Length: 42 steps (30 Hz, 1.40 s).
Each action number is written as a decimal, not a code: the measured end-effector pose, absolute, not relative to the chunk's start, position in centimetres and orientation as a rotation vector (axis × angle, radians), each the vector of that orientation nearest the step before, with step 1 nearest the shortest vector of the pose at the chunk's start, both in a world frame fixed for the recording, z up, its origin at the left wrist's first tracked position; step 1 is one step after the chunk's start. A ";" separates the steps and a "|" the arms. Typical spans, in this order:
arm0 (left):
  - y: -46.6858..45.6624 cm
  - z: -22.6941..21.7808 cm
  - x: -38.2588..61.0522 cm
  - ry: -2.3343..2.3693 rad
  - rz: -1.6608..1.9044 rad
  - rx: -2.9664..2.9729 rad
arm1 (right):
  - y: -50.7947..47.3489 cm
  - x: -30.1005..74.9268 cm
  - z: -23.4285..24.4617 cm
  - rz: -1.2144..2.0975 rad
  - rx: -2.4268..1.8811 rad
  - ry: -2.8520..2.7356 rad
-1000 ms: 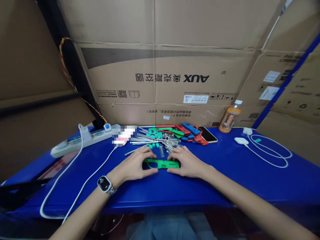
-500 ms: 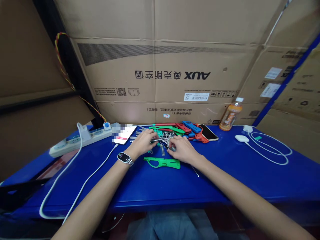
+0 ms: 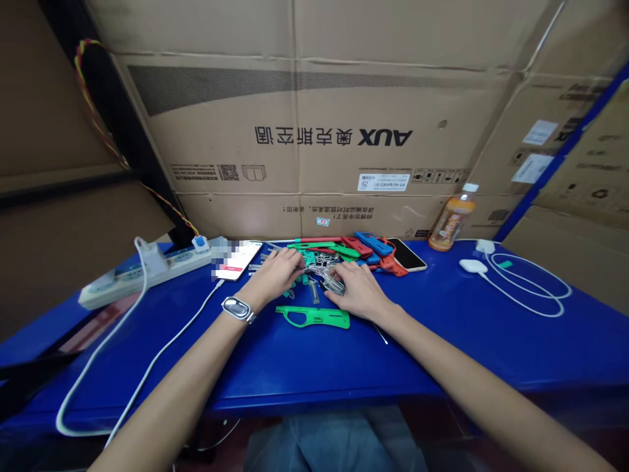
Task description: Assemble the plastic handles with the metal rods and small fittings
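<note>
My left hand (image 3: 281, 270), with a watch on its wrist, is at the left side of a heap of small metal and clear plastic parts (image 3: 322, 261). Its fingers are closed at the tips; whatever they pinch is too small to make out. On the heap's right side my right hand (image 3: 361, 290) curls its thumb and fingers around a clear plastic tube (image 3: 335, 285). Another clear tube (image 3: 314, 292) lies between the hands. Closer to me, a green lighter casing (image 3: 319, 318) lies flat on the blue table (image 3: 344, 367).
Red, green and blue casings (image 3: 374, 244) are piled behind the heap, beside a dark-screened phone (image 3: 409, 255). A lit phone (image 3: 238, 261) and a power strip (image 3: 162, 265) are at left. An orange drink bottle (image 3: 452, 219) and a white charging cable (image 3: 528, 288) are at right.
The view has shifted slightly. My right hand's fingers have spread somewhat around the clear tube. My left fingers have moved a little lower into the heap, and the dark piece at their tips no longer shows.
</note>
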<state>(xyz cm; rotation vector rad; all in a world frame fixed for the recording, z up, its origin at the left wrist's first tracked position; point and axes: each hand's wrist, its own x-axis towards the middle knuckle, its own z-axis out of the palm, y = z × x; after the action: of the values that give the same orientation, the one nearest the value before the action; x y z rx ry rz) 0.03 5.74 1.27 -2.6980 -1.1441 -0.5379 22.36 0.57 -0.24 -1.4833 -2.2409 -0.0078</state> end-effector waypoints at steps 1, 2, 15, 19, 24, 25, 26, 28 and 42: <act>5.5 1.3 -0.1 -1.119 -0.590 -2.716 | 0.6 22.4 -0.2 -0.003 -1.479 -2.234; 5.3 1.4 -0.3 -1.102 -0.651 -2.742 | 0.6 22.4 -0.2 0.006 -1.471 -2.226; 2.9 2.5 0.0 -1.026 -1.081 -2.862 | 0.5 22.5 -0.5 0.029 -1.372 -2.165; 2.9 2.6 -0.1 -1.010 -1.162 -2.839 | 0.6 22.3 -0.5 0.024 -1.358 -2.147; 2.8 2.6 0.2 -1.018 -1.225 -2.828 | 1.5 22.1 -0.7 -0.014 -1.423 -2.137; 2.7 2.7 0.3 -1.031 -1.238 -2.830 | 1.7 22.1 -0.7 -0.024 -1.417 -2.137; 2.6 2.7 0.3 -1.045 -1.252 -2.831 | 2.0 22.2 -0.7 -0.031 -1.397 -2.135; 2.4 2.9 0.3 -1.073 -1.282 -2.829 | 2.2 22.3 -0.5 -0.001 -1.329 -2.110; 0.7 2.2 -1.3 -1.063 -1.254 -2.835 | -2.4 22.2 0.2 0.871 -0.984 -1.830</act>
<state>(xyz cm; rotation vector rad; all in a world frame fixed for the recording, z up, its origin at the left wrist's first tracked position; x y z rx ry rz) -1.26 0.72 2.18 -2.8355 -1.0634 -1.2543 22.21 -2.45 0.25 -0.9845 -1.8301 0.8707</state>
